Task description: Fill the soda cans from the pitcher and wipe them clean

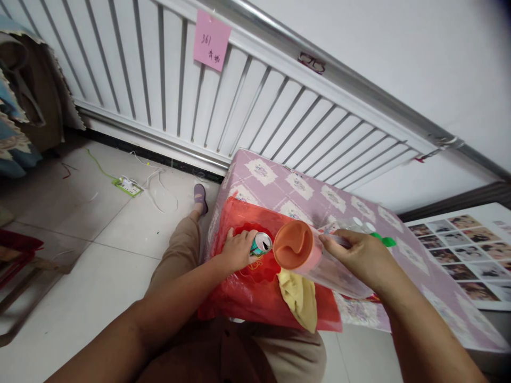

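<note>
My left hand [238, 251] is wrapped round an opened green drink can [262, 244] with a silver top, held over a red scalloped dish [261, 274]. The fingers of my right hand [361, 255] are closed on the handle of a clear plastic pitcher [339, 274]. This pitcher is tipped well over, its orange lid [293, 244] facing left beside the can's top. I cannot make out any liquid between them. A yellow cloth [299, 300] lies just below the lid, on a red plastic sheet [235, 295].
A purple patterned tablecloth [303, 186] covers the table against a white radiator [167, 69]. Clear bottles with a green cap [386, 240] lie behind my right hand. A photo board [471, 255] stands at right. A power strip [128, 186] with cables lies on the floor.
</note>
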{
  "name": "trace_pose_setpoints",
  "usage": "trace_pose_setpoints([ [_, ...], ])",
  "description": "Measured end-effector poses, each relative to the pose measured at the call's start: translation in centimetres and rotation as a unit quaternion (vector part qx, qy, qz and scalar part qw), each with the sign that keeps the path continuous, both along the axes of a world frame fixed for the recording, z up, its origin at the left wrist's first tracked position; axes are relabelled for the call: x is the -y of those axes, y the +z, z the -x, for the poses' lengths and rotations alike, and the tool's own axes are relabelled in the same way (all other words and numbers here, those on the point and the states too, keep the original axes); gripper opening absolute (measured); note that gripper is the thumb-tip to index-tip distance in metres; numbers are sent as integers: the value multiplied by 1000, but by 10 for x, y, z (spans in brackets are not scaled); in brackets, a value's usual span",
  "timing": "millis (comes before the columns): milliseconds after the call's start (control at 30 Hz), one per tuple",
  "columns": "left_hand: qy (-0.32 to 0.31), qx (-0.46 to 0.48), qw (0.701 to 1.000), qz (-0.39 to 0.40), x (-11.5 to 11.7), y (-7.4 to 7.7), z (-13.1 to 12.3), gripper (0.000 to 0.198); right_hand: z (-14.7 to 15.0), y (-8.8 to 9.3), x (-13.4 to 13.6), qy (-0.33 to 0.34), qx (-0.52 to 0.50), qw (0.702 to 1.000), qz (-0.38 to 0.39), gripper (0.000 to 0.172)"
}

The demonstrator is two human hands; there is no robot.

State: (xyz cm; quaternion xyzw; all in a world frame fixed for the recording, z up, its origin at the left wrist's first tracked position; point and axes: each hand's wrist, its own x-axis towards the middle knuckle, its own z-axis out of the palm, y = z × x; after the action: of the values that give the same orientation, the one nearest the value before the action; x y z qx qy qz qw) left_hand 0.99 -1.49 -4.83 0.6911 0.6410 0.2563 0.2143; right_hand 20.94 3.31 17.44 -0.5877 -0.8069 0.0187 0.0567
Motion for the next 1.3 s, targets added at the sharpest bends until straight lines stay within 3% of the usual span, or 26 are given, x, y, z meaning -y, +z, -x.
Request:
trace_pose_setpoints([
  [100,2,-1,1000,-1,0,-1,0,67,1,1,0,-17,0,999,36,49],
  [1300,-3,-4,1000,9,0,2,1,66,5,2,1,-30,4,999,29,46],
])
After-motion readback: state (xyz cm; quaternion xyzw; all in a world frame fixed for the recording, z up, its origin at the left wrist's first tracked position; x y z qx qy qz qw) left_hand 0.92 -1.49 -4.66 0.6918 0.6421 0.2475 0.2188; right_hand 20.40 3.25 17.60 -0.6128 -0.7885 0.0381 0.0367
